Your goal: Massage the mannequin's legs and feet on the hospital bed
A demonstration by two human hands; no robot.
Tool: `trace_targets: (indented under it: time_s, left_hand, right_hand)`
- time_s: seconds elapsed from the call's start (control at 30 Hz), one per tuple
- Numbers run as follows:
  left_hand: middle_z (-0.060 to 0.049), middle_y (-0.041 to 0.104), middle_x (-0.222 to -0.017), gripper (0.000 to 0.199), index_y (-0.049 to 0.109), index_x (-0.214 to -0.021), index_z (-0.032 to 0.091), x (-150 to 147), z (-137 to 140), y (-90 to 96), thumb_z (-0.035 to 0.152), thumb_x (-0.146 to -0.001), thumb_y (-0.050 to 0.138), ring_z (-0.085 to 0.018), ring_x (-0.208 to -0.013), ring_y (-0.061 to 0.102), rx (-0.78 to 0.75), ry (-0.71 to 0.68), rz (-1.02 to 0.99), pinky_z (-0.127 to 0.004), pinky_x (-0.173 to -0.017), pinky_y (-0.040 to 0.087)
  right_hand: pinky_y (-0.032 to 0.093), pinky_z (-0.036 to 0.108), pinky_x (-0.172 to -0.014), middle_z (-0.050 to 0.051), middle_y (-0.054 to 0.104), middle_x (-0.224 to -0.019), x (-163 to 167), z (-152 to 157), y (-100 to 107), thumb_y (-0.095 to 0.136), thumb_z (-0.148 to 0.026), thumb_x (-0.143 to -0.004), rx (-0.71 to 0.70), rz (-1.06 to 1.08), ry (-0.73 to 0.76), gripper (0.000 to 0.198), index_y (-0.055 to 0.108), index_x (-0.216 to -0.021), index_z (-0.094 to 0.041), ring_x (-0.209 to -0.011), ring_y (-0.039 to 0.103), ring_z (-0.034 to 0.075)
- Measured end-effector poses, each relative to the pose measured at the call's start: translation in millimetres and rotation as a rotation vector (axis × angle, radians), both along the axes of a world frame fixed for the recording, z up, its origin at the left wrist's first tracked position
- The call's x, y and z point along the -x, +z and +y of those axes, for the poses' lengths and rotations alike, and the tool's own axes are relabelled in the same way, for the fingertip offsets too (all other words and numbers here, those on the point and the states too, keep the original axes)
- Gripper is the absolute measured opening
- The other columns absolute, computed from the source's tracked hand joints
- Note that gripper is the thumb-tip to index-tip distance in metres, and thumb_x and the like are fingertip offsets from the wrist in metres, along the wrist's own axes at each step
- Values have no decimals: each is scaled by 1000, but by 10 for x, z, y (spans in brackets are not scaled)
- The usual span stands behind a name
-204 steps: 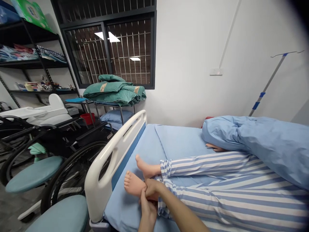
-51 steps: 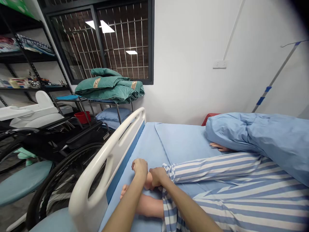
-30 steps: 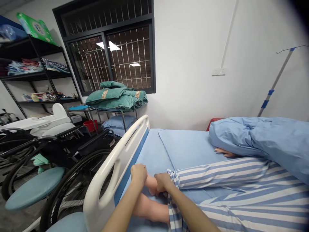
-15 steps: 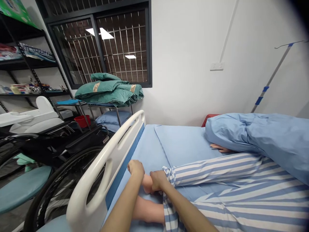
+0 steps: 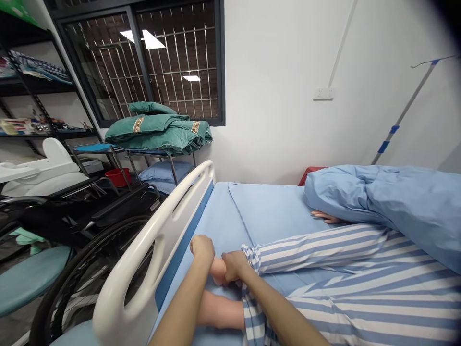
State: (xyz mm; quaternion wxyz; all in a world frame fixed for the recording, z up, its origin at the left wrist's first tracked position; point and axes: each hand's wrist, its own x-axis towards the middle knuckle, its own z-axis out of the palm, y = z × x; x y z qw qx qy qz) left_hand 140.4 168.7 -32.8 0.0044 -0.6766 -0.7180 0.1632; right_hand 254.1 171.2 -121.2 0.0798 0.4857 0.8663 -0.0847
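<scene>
Gripped at Both Ends, Close to the Footboard [image 5: 158, 223]

Widely open over the blue sheet [image 5: 266, 206], from beyond the grip to the wall [image 5: 270, 105] and across toward the bunched quilt [image 5: 363, 192]. Tighter leftward, with only a narrow strip of sheet before the footboard's blue inner face, and a wheelchair [image 5: 120, 204] past that edge. Crowded on the near side too, with the near leg [image 5: 225, 310] just beside, crossed by the left forearm.

On the bed's foot end: far foot [image 5: 218, 271], with the left hand [image 5: 202, 247] curled over its front and the right hand [image 5: 235, 265] wrapped around its ankle. Smooth, pinkish and rounded at the heel, with toes hidden from view. Just beyond the ankle, a gathered cuff of blue-and-white striped trousers [image 5: 317, 250].
</scene>
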Motion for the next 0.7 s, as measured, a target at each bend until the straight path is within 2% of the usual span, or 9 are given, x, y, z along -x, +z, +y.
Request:
trace_targets:
  time_s: [0.13, 0.37, 0.53, 0.7]
  left_hand:
    - [-14, 65, -81, 32, 64, -90, 12, -4, -199, 15, 12, -75, 36, -22, -76, 61, -123, -59, -30, -33, -61, 45]
    - [-18, 62, -81, 32, 64, -84, 8, 56, -486, 11, 9, -76, 32, -21, -78, 61, -307, -96, -98, -29, -62, 46]
    - [-16, 62, -79, 35, 61, -93, 9, 163, -566, 21, 8, -78, 30, -20, -75, 62, -313, -53, -86, -29, -63, 46]
    - [-16, 63, -77, 33, 62, -92, 10, 139, -616, 112, 10, -77, 33, -20, -79, 62, -266, -26, -78, -28, -65, 45]
  right_hand:
    - [48, 38, -63, 12, 65, -87, 1, -11, 18, 67, -49, -42, -10, -12, 12, 66, 54, -99, -18, -77, 62, 29]
    - [48, 39, -63, 12, 65, -88, 7, -57, 43, 67, -47, -43, -23, -17, 3, 65, 54, -100, -18, -78, 62, 29]
    - [48, 38, -64, 13, 65, -88, -3, -90, 88, 69, -48, -41, -36, -5, -6, 67, 55, -99, -18, -79, 62, 29]
    - [48, 38, -64, 13, 65, -86, -10, -162, 149, 70, -47, -42, -52, 10, -13, 65, 56, -97, -16, -77, 62, 30]
